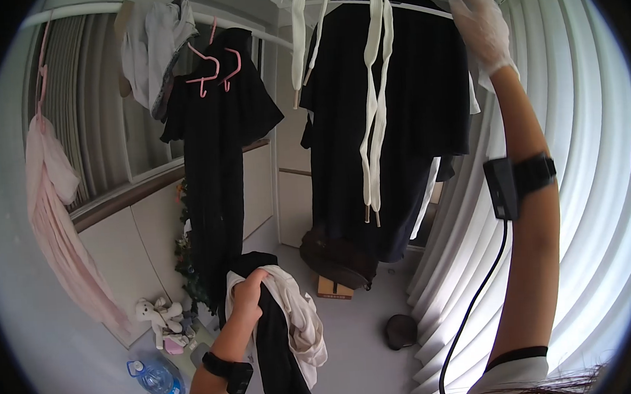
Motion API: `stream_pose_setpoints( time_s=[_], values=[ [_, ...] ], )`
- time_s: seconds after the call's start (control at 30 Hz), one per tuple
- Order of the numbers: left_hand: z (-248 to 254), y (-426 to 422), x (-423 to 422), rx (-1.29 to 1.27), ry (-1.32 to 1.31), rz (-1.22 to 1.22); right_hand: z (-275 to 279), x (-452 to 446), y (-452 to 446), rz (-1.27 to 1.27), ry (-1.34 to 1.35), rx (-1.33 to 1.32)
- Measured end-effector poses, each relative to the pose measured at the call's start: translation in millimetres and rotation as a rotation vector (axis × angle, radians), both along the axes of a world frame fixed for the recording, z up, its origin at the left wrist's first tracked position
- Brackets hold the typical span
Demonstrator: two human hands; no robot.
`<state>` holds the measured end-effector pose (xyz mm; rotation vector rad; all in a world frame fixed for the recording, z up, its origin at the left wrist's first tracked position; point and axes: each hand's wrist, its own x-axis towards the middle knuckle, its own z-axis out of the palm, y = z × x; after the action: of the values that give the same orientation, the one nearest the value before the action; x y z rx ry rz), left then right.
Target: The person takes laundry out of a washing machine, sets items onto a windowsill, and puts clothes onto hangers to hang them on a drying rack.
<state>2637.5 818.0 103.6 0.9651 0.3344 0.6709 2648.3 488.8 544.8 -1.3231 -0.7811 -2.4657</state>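
Black garment [275, 344] and cream garment [305, 327] — a crumpled, drooping bundle in the left hand [249, 296]

Bottle [158, 380] before plush toy [159, 316] (both left); curtain [455, 289] right of laces [374, 110].

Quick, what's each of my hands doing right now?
Left hand: closed, holding a black garment and a cream garment.
Right hand: raised beside the white hanger, fingers loosely bent; I can't tell whether it's gripping.
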Motion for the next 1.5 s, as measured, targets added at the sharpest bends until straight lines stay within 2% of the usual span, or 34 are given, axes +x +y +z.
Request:
stream_pose_setpoints(
  time_s=[0.03, 0.1, 0.13, 0.2, 0.23, 0.27, 0.33, 0.47, 0.63, 0.73, 0.8, 0.87, 0.93, 1.0, 1.13, 1.27, 1.33, 1.4, 1.47, 1.5],
  values=[
    [-2, 1, 1, 0.000, 0.023, 0.000, 30, 19, -2, 0.004, -0.004, 0.000],
    [-5, 5, 3, 0.005, 0.034, -0.002, 83, 63, -5, -0.239, 0.175, 0.149],
    [-7, 7, 3, 0.009, 0.052, -0.007, 94, 66, 0, -0.232, 0.170, 0.152],
    [-10, 11, 1, -0.009, 0.022, -0.025, 110, 68, 14, -0.134, 0.726, 0.117],
    [-15, 13, 2, -0.003, 0.035, -0.031, 110, 70, 17, -0.069, 0.766, 0.072],
    [-19, 18, 6, 0.007, 0.043, -0.039, 108, 75, 23, -0.064, 0.760, 0.074],
    [-26, 24, 9, -0.029, 0.085, -0.056, 81, 56, 44, -0.230, 0.711, 0.342],
    [-20, 21, 0, -0.032, 0.078, -0.057, 114, 107, 33, -0.158, 0.785, 0.363],
    [-23, 24, -2, -0.014, 0.088, -0.038, 124, 112, 4, 0.000, 0.759, 0.323],
    [-24, 26, -2, -0.002, 0.100, -0.026, 120, 108, 0, 0.051, 0.830, 0.268],
    [-26, 23, -3, 0.007, 0.091, -0.015, 116, 115, 4, 0.035, 0.737, 0.280],
    [-26, 23, -1, 0.027, 0.105, 0.024, 123, 131, 11, 0.088, 0.778, -0.012],
    [-25, 23, 1, 0.048, 0.124, 0.058, 117, 125, 31, 0.127, 0.931, -0.120],
    [-26, 24, 2, 0.042, 0.146, 0.063, 106, 123, 48, 0.380, 0.999, -0.225],
    [-18, 20, -5, -0.008, 0.163, 0.057, 100, 129, 87, 1.237, 1.046, -0.472],
    [-23, 20, 1, -0.033, 0.116, 0.012, 109, 117, 113, 1.290, 1.077, -0.487],
    [-25, 20, 0, -0.033, 0.110, 0.021, 103, 103, 131, 1.108, 0.827, -0.098],
    [-21, 16, -4, -0.046, 0.153, 0.043, 108, 113, 134, 1.141, 0.793, -0.067],
    [-23, 19, -2, -0.047, 0.140, 0.035, 116, 130, 130, 0.997, 0.687, -0.122],
    [-25, 20, 0, -0.050, 0.123, 0.028, 104, 130, 131, 1.021, 0.653, -0.148]
  ],
)
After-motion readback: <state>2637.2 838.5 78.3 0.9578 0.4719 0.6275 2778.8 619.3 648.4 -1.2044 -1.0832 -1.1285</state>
